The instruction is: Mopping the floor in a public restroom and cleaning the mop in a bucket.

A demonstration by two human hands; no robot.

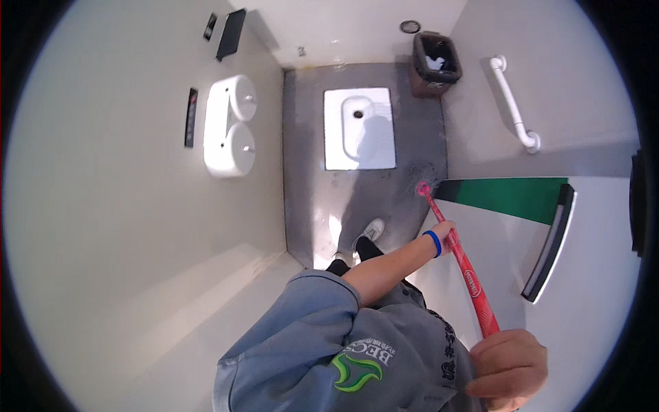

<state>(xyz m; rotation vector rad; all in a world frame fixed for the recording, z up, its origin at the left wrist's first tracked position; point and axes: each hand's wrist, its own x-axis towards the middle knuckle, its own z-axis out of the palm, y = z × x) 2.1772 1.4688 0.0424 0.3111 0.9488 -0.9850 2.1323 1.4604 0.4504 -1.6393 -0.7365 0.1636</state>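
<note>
A red mop handle [466, 271] slants up from the lower right to a pink fitting [423, 189] low on the grey floor, where greyish, hard-to-see mop strands lie beside the green-and-white door panel [508, 196]. My left hand [445, 235], with a blue wristband, is closed round the middle of the handle. My right hand [508, 367] is wrapped round its upper end, near my body. My feet [371, 229] are on the floor, left of the handle.
A white squat toilet [374, 158] is set in the floor ahead. A lidded bin [429, 86] stands at the back right. The left wall carries a white paper dispenser [216, 127] and dark fittings. A white grab bar [511, 103] is fixed on the right wall.
</note>
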